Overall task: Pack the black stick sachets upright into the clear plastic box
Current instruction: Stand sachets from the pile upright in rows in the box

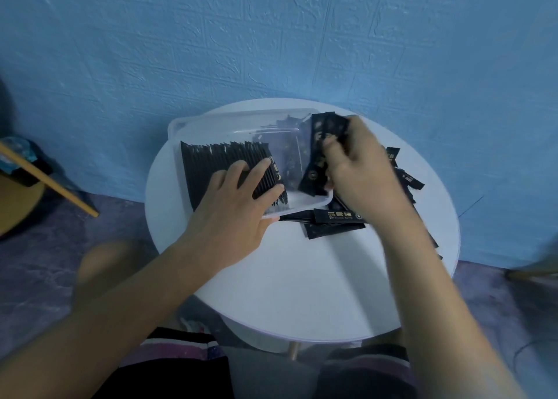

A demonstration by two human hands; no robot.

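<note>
A clear plastic box [211,121] sits on the far left part of a round white table [302,278]. A dense row of upright black stick sachets [217,157] fills its left half. My left hand [238,205] lies over the row's near right end, fingers straight and pressing against the sachets. My right hand [359,169] grips a small bundle of black sachets [320,151], held steeply over the box's right half, lower ends inside the box. Loose black sachets [332,220] lie on the table beside the box, partly hidden under my right hand and forearm.
A blue textured wall rises just behind the table. A wooden stick [48,178] and a wooden stool stand at the left on the purple floor. My knees are below the table's near edge.
</note>
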